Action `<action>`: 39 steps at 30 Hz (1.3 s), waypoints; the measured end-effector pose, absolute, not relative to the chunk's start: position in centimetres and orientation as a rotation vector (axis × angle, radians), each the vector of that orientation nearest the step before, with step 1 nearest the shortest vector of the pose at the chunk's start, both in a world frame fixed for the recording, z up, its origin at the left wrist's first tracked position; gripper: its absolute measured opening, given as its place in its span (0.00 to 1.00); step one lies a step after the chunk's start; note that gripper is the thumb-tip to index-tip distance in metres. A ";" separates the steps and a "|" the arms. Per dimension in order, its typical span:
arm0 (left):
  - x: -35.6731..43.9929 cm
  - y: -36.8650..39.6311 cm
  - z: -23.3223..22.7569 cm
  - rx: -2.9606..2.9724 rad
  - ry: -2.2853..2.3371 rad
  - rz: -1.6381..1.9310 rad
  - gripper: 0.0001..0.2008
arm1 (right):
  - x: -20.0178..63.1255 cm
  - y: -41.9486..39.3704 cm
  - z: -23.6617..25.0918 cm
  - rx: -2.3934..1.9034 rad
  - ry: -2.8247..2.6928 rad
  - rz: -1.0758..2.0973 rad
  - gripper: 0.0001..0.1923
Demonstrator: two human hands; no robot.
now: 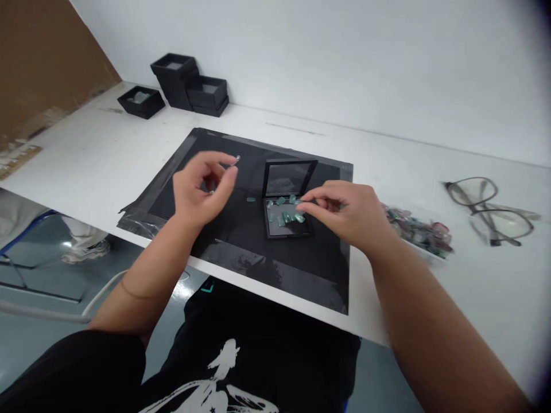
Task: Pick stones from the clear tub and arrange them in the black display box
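Note:
A hinged black case (pixel 286 236) stands with its lid (pixel 289 179) tilted up on a black mat. Several small translucent green stones (pixel 287 217) lie in its base. My right hand (pixel 344 209) is over the case's right side, thumb and index finger pinched on a green stone (pixel 298 202) that the fingertips partly hide. To the left of the case, my left hand (pixel 203 188) is raised over the mat. Its thumb and index finger are apart, and the other fingers curl inward. A tiny shiny spot shows at its index fingertip; I cannot make out what it is.
One loose green stone (pixel 251 199) lies on the black mat (pixel 241 252), left of the case. A tray of mixed coloured stones (pixel 419 232) and eyeglasses (pixel 491 209) are on the right. Stacked black boxes (pixel 176 86) and a box of pale stones (pixel 141 103) stand at the back left.

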State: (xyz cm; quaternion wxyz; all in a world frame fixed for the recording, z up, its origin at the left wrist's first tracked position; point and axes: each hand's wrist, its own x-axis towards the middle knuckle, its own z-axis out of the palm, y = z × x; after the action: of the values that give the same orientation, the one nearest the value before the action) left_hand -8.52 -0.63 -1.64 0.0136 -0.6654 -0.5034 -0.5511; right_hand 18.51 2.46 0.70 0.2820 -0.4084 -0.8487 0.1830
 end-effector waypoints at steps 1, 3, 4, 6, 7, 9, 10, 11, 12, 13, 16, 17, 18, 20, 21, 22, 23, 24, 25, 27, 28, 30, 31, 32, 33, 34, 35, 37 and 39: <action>-8.9 -0.5 -1.5 -2.016 -1.667 -1.707 0.09 | 18.5 2.9 0.6 -1.138 -2.352 0.433 0.07; -9.4 -0.2 -1.4 -2.004 -1.802 -1.613 0.12 | 18.5 3.5 0.6 -1.235 -2.471 0.370 0.08; -9.6 -0.1 -1.3 -2.030 -1.844 -1.544 0.12 | 18.6 3.8 0.7 -1.278 -2.515 0.376 0.09; -9.7 0.0 -1.3 -2.082 -1.883 -1.430 0.11 | 18.6 4.1 1.0 -1.346 -2.563 0.455 0.10; -9.6 -0.1 -1.3 -2.098 -1.881 -1.400 0.10 | 18.6 4.2 1.1 -1.367 -2.569 0.507 0.10; -9.4 -0.2 -1.4 -2.119 -1.858 -1.381 0.08 | 18.5 4.5 1.4 -1.389 -2.577 0.581 0.11; -9.3 -0.3 -1.4 -2.129 -1.846 -1.381 0.08 | 18.4 4.7 1.5 -1.394 -2.584 0.594 0.11; -9.2 -0.4 -1.4 -2.143 -1.840 -1.378 0.08 | 18.3 4.9 1.6 -1.402 -2.595 0.592 0.11; -9.2 -0.5 -1.5 -2.159 -1.842 -1.371 0.08 | 18.3 5.1 1.6 -1.415 -2.605 0.577 0.11; -9.1 -0.5 -1.5 -2.173 -1.849 -1.362 0.08 | 18.2 5.3 1.5 -1.436 -2.611 0.556 0.11; -8.9 -0.6 -1.5 -2.200 -1.873 -1.337 0.08 | 18.0 5.8 1.3 -1.487 -2.646 0.463 0.11; -8.9 -0.6 -1.4 -2.205 -1.878 -1.324 0.08 | 18.0 5.9 1.3 -1.486 -2.666 0.424 0.11; -8.9 -0.6 -1.4 -2.211 -1.884 -1.306 0.08 | 18.0 5.9 1.2 -1.473 -2.686 0.387 0.10; -8.8 -0.6 -1.3 -2.229 -1.901 -1.261 0.08 | 18.0 6.1 1.0 -1.429 -2.706 0.323 0.10; -8.8 -0.6 -1.3 -2.237 -1.910 -1.243 0.08 | 18.1 6.1 0.8 -1.407 -2.706 0.300 0.10; -8.8 -0.6 -1.2 -2.246 -1.918 -1.230 0.08 | 18.1 6.1 0.7 -1.384 -2.702 0.284 0.10; -8.8 -0.6 -1.2 -2.253 -1.924 -1.227 0.09 | 18.2 6.2 0.6 -1.364 -2.696 0.278 0.09; -8.8 -0.5 -1.2 -2.259 -1.929 -1.229 0.09 | 18.2 6.2 0.5 -1.347 -2.689 0.284 0.09; -8.8 -0.5 -1.3 -2.265 -1.930 -1.234 0.09 | 18.3 6.2 0.4 -1.332 -2.682 0.300 0.09; -8.8 -0.4 -1.3 -2.273 -1.929 -1.236 0.09 | 18.3 6.2 0.2 -1.311 -2.666 0.349 0.10; -8.8 -0.4 -1.3 -2.276 -1.929 -1.231 0.09 | 18.3 6.1 0.1 -1.304 -2.659 0.380 0.10; -8.8 -0.4 -1.4 -2.275 -1.934 -1.216 0.09 | 18.3 6.0 0.0 -1.302 -2.639 0.444 0.11; -8.8 -0.4 -1.4 -2.271 -1.943 -1.207 0.09 | 18.3 5.9 0.0 -1.307 -2.624 0.477 0.12; -8.8 -0.4 -1.3 -2.270 -1.955 -1.198 0.08 | 18.3 5.8 0.1 -1.312 -2.608 0.513 0.12; -8.8 -0.4 -1.3 -2.269 -1.968 -1.187 0.08 | 18.3 5.6 0.1 -1.316 -2.589 0.548 0.12; -8.8 -0.4 -1.3 -2.267 -1.983 -1.174 0.08 | 18.3 5.5 0.1 -1.317 -2.571 0.582 0.12; -8.9 -0.4 -1.2 -2.267 -1.998 -1.159 0.08 | 18.4 5.4 0.1 -1.318 -2.555 0.612 0.13; -9.0 -0.3 -1.1 -2.289 -2.026 -1.107 0.08 | 18.5 5.3 0.1 -1.322 -2.533 0.632 0.14; -9.1 -0.3 -1.0 -2.350 -2.052 -1.007 0.09 | 18.5 5.2 -0.1 -1.327 -2.528 0.538 0.14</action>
State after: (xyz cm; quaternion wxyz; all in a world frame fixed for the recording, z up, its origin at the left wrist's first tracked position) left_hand -9.12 -0.26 -1.04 -0.0684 -0.7152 -0.6245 -0.3064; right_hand 18.54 5.24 -0.05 0.1180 -0.4537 -0.8640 0.1838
